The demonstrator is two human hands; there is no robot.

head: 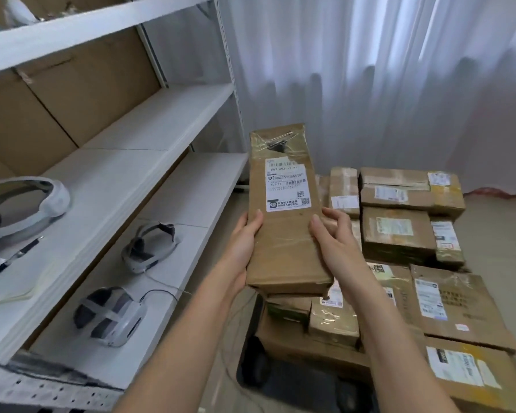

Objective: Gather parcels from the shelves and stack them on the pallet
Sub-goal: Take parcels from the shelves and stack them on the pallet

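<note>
Hands are gripping one long cardboard parcel (283, 210) from both sides: our left hand (245, 242) is curling around its left edge, thumb on the top face, and our right hand (334, 236) is clasping its right edge. We are holding the parcel in the air, label up, between the white shelves (149, 138) and the stacked parcels (399, 234) on the floor at right. Two headsets (149, 248) are lying on the lower shelf, near its front edge.
</note>
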